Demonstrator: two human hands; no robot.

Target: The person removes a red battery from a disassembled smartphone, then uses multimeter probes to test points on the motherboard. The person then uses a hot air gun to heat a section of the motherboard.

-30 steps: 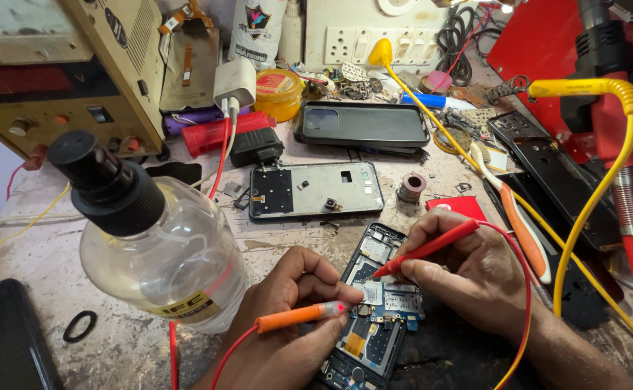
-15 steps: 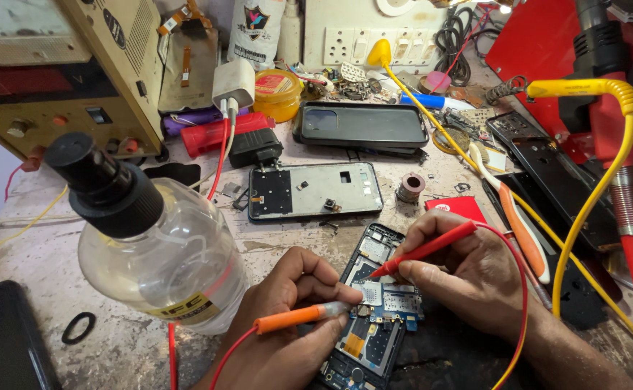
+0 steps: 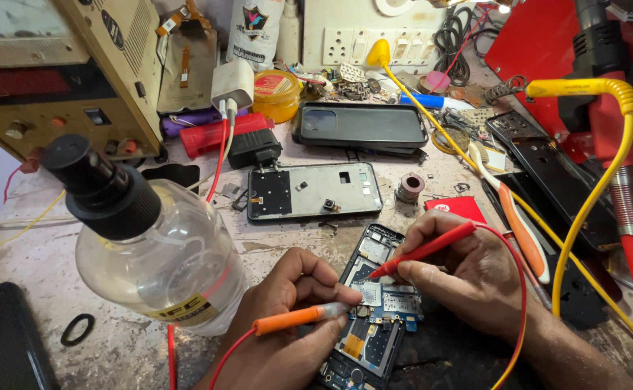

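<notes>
An opened phone (image 3: 371,310) with its circuit board bare lies on the worn bench near the front edge. My left hand (image 3: 287,325) grips an orange test probe (image 3: 298,318), its tip resting on the board's middle. My right hand (image 3: 468,278) pinches a red test probe (image 3: 425,250), its point touching the board's upper part. Red leads run back from both probes.
A clear liquid bottle with a black cap (image 3: 143,238) stands close at the left. A phone frame (image 3: 314,191), a black phone case (image 3: 360,124), a yellow tin (image 3: 276,92), a beige power supply (image 3: 56,72) and a red stand with a yellow cable (image 3: 605,115) crowd the bench.
</notes>
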